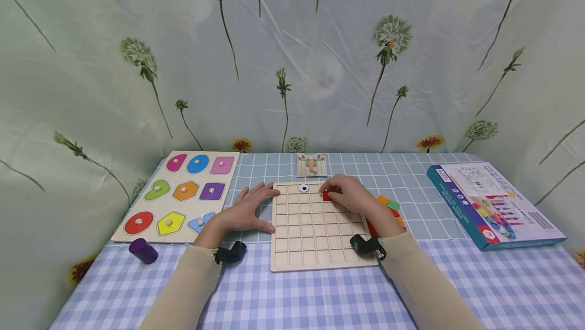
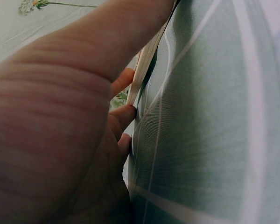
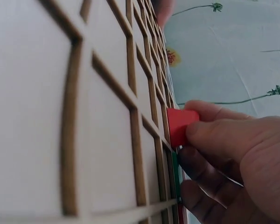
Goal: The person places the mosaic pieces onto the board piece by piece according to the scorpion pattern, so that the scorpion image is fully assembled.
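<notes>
A wooden grid board [image 1: 301, 244] lies flat at the middle of the table. My right hand [image 1: 351, 197] pinches a red block [image 3: 181, 126] between thumb and finger, touching the grid near the board's far edge. In the right wrist view, a sliver of green [image 3: 176, 175] shows below that block, partly behind my fingers. My left hand [image 1: 247, 209] has its fingers spread, and fingertips and thumb touch the board's left edge. A white tile with a black eye dot [image 1: 303, 188] sits in the far row, left of the red block.
Several coloured blocks [image 1: 394, 207] lie right of the board, partly behind my right forearm. A pattern card [image 1: 312, 165] lies beyond the board. A knobbed shape puzzle [image 1: 157, 211] and a purple cylinder [image 1: 143, 251] are at left. A flat game box [image 1: 495, 205] lies at right.
</notes>
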Demonstrator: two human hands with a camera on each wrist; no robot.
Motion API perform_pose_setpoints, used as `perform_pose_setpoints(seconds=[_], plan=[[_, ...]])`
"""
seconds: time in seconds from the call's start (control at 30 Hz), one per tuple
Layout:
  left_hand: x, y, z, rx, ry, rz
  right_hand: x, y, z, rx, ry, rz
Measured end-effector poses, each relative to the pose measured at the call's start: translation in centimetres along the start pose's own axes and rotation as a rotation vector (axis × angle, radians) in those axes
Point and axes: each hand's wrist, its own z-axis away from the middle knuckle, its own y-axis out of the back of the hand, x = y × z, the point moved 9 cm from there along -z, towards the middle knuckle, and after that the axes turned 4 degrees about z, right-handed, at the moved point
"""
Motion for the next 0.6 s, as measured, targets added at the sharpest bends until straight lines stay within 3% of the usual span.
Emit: perform_pose_setpoints(seconds=[0.6], plan=[[0.0,0.04,0.02,-0.007,0.006,0.001,0.08,-0.54,-0.18,-0.02,-0.001,0.039]])
